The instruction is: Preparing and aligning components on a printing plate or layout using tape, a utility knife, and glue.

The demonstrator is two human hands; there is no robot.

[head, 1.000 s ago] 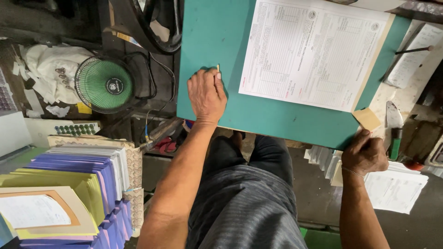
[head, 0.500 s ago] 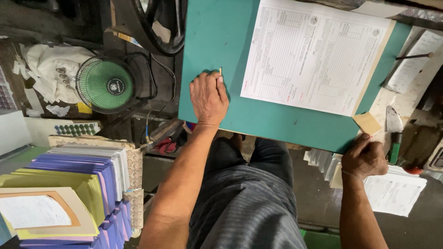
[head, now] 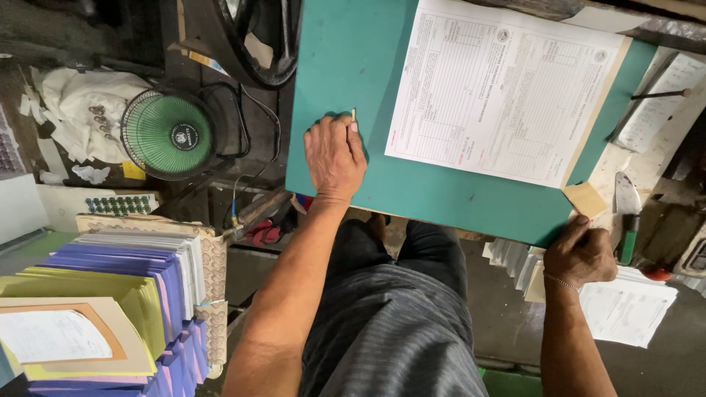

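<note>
Left hand (head: 335,156) rests closed on the green board (head: 353,51), pinching a thin stick (head: 354,114) pointing at the far edge. Printed form (head: 500,92) lies rightward. Right hand (head: 581,254) clasps the board's near right corner.

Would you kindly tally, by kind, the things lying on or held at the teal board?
Printed white form sheet on the teal board: 1
Tan backing sheet under the form: 1
Small tan paper square at the corner: 1
Thin pale stick at the left hand: 1
Total: 4
</note>
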